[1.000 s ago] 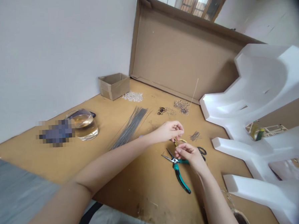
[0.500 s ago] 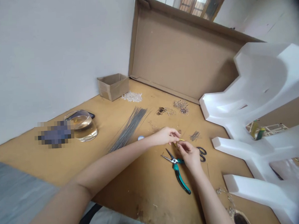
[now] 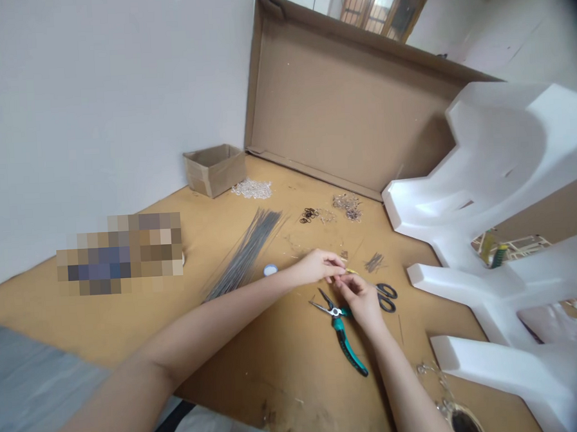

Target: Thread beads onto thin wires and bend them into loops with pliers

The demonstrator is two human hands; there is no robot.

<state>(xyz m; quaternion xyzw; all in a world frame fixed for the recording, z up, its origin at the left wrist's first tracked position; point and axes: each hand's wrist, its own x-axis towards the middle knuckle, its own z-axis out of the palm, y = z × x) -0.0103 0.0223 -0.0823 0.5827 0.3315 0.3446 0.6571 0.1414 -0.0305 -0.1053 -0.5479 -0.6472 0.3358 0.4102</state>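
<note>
My left hand and my right hand meet over the middle of the table. Both are closed, fingertips together around a small yellow piece that sticks out between them. Its full shape is hidden by the fingers. Just below the hands lie pliers with teal and black handles, jaws apart. Black-handled scissors rest beside my right hand, partly covered by it. Short grey wire pieces sit to the right of the fingers. Left of my hands is a bundle of long grey wires.
A small cardboard box stands at the back left beside clear rings. Black rings and metal bits lie farther back. White foam borders the right side. A large cardboard tray stands behind.
My right hand has shifted slightly left, closer to my left hand, and less of the yellow piece shows. The pliers, scissors and wires have stayed in place.
</note>
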